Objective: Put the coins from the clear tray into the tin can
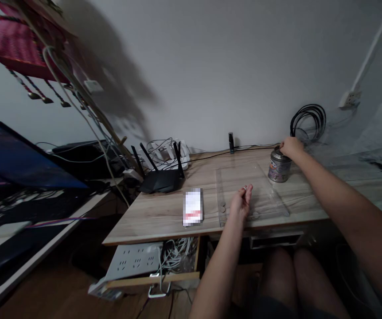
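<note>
A round printed tin [278, 168] stands upright on the wooden desk at the right, close to the wall. My right hand [292, 147] reaches over its top, fingers bent down at the lid's edge; what lies under them is hidden. Lower down, my left hand [242, 201] hovers over a clear plastic sheet [254, 177] on the desk. Its fingers are loosely stretched out, one wears a ring, and I see nothing in it. Left of that hand lies a phone [192, 207] with a bright, blurred screen.
A black router [162, 180] with raised antennas stands at the desk's left, white cables behind it. A small dark bottle [231, 142] and a coiled black cable [308, 122] are by the wall. An open drawer [153, 282] holds a power strip [134, 261] and cables.
</note>
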The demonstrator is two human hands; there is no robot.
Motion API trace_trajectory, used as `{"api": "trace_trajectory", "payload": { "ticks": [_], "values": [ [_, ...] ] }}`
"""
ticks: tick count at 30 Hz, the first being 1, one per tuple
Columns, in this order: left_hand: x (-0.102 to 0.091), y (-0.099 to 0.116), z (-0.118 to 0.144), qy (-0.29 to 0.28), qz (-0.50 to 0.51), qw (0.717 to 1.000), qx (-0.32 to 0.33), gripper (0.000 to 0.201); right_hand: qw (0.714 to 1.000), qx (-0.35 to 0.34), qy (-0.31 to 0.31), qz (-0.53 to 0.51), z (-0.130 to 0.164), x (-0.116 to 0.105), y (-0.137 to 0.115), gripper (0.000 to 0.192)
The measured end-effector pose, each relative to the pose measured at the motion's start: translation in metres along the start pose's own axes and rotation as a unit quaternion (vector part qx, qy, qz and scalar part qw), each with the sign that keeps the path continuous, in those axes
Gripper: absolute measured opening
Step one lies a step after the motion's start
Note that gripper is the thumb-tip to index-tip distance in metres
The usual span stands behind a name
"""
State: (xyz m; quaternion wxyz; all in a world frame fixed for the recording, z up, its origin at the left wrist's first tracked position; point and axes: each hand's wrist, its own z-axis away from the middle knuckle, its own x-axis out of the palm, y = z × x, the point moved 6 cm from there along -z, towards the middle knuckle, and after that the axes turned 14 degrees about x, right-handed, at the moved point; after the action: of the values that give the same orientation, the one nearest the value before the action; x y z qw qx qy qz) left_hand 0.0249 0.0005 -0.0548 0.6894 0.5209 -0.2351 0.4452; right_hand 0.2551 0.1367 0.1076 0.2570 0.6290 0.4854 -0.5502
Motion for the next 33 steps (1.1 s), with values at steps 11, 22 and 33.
{"api": "trace_trajectory", "payload": {
  "ticks": [11, 22, 33],
  "values": [
    [0.004, 0.005, -0.001, -0.034, -0.049, 0.995, 0.076, 0.019, 0.93, -0.353, -0.076, -0.069, 0.164, 0.027, -0.06, 0.031],
    [0.009, -0.001, 0.003, -0.018, -0.006, 1.0, -0.005, 0.023, 0.891, -0.448, -0.069, -0.034, 0.2, 0.047, -0.072, 0.024],
    [0.005, -0.001, -0.002, -0.074, -0.031, 0.997, -0.014, 0.026, 0.999, 0.035, -0.002, -0.007, 0.019, -0.009, 0.006, 0.028]
  ]
}}
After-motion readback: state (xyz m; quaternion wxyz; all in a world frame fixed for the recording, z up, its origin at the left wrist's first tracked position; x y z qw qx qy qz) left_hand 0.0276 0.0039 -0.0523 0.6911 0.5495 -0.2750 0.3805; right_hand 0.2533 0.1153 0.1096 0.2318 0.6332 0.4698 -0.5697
